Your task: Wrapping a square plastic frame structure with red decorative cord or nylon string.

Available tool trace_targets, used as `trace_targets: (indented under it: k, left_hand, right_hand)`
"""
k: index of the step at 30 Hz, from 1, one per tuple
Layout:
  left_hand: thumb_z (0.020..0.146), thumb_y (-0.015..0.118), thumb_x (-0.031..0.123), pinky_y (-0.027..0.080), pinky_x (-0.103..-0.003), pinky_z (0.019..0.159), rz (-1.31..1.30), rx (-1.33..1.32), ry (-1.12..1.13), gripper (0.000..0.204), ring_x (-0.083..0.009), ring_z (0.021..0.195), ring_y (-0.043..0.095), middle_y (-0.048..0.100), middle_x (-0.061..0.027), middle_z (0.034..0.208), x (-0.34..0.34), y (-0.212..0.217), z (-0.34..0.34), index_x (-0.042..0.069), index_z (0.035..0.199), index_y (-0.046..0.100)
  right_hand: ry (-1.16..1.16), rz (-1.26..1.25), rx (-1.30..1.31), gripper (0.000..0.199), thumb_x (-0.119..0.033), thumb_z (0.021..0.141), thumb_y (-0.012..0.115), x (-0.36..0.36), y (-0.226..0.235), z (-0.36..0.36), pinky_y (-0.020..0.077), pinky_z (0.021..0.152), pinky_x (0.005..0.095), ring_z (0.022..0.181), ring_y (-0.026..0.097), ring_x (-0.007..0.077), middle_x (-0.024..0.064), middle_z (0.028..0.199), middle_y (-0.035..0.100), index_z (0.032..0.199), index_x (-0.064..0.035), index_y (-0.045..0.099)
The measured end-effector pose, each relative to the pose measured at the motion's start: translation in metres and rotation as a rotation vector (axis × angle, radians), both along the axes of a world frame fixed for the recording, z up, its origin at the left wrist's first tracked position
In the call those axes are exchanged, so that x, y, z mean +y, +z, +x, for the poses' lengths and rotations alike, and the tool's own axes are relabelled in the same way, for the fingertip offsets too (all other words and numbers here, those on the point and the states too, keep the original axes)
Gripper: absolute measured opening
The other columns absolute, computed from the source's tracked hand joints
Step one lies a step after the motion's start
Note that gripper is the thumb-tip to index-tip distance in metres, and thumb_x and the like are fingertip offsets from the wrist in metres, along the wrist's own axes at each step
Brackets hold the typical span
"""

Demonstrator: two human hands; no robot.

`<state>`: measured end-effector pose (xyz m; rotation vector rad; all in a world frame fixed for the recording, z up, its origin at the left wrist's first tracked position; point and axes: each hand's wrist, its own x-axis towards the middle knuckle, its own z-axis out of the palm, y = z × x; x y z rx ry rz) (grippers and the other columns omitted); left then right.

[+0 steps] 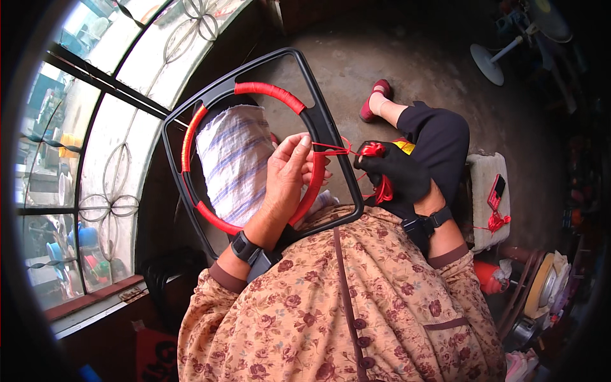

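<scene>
A black frame [327, 130], squarish with rounded corners, stands tilted over my lap. The ring [273, 91] inside it is wrapped in red cord along several stretches, with black showing between them. My left hand [289, 169], bare, reaches through the ring, thumb and fingers pinching the red cord [332, 150] at its right side. That cord runs taut across the frame's right bar to my right hand [398, 172]. Black-gloved, this hand is closed around a bundle of red cord [384, 190], part of which hangs below the fingers.
A striped white cloth [232, 159] lies over my left leg, behind the ring. To the right, a pale block-like seat [499, 219] carries a red-and-black phone-like object [496, 192] and loose red cord [498, 221]. A barred window [108, 165] fills the left; a white round base [487, 65] stands far right.
</scene>
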<state>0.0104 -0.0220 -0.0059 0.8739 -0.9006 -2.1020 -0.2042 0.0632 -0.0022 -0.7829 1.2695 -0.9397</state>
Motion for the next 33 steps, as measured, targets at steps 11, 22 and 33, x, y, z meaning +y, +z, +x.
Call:
trace_targets:
  k: [11,22,33]
  left_hand:
    - [0.087,0.064,0.020,0.055,-0.030,0.053,0.219,0.096,-0.111,0.016,-0.0193,0.060,0.065,0.065,-0.0113,0.076,0.000,-0.002,0.005,0.009,0.093,0.053]
    - [0.089,0.061,0.020,0.055,-0.029,0.056,0.161,0.010,-0.143,0.013,-0.0192,0.064,0.066,0.066,-0.0123,0.080,0.000,-0.011,0.009,0.008,0.091,0.055]
    - [0.094,0.052,0.021,0.052,-0.022,0.063,-0.211,0.014,0.258,0.028,-0.0102,0.086,0.060,0.061,-0.0066,0.101,0.001,0.000,-0.001,0.001,0.114,0.053]
  right_hand:
    - [-0.411,-0.304,-0.645,0.022,-0.031,0.092,0.054,-0.013,-0.008,0.008,0.0422,0.061,0.0258,0.068,0.053,0.0171,0.0030,0.076,0.052,0.082,-0.0110,0.049]
    - [-0.233,0.000,0.328,0.037,-0.036,0.090,0.055,-0.009,0.005,-0.038,0.0492,0.057,0.0305,0.071,0.065,0.0209,0.0086,0.084,0.064,0.106,-0.0030,0.054]
    - [0.190,-1.382,1.526,0.027,-0.014,0.079,0.059,-0.054,0.066,0.053,0.0459,0.089,0.0358,0.104,0.058,0.0217,0.0094,0.110,0.060,0.105,-0.0060,0.058]
